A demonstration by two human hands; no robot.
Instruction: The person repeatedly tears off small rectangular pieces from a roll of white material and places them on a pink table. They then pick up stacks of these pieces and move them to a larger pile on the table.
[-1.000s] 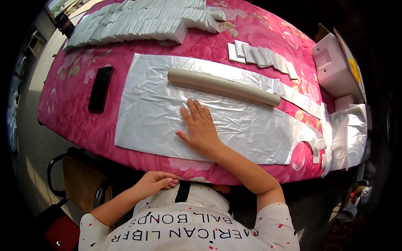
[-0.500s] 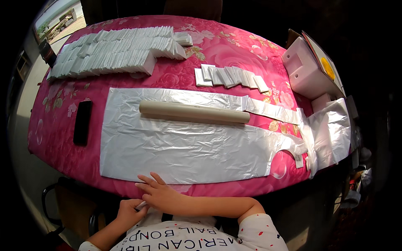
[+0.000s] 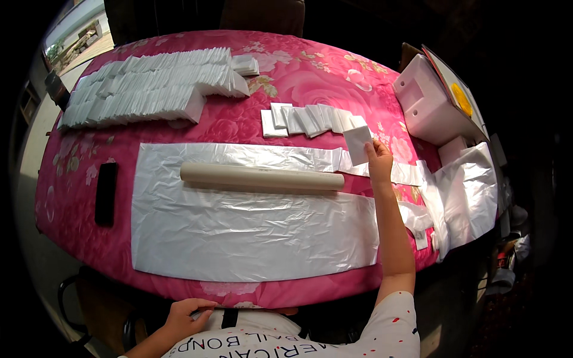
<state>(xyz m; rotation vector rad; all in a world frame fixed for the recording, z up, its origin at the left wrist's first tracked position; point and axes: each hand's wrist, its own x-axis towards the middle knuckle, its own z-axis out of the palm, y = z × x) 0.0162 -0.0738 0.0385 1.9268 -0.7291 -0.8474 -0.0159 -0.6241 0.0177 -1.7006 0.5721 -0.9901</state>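
My right hand [image 3: 380, 159] pinches a small square folded white plastic bag [image 3: 357, 145] between thumb and fingers, at the right end of a short row of similar folded bags [image 3: 310, 121]. Under my right forearm lies a big white plastic bag [image 3: 250, 238], spread flat, its two handle strips pointing right. A pale round tube [image 3: 262, 177] rests lengthwise across its upper part. At the near table edge, by my lap, my left hand [image 3: 186, 318] has loosely bent fingers and no visible object in them.
Many folded white packets [image 3: 143, 83] stand in packed rows at the far left. A black phone [image 3: 106, 194] lies at the left. On the right are a white foam box [image 3: 424, 95] and a heap of white plastic bags [image 3: 468, 191]. A pink floral cloth [image 3: 322, 71] covers the table.
My right hand has left my left hand at the lap and reached out to the row of folded bags, carrying a folded bag. The view has shifted slightly.
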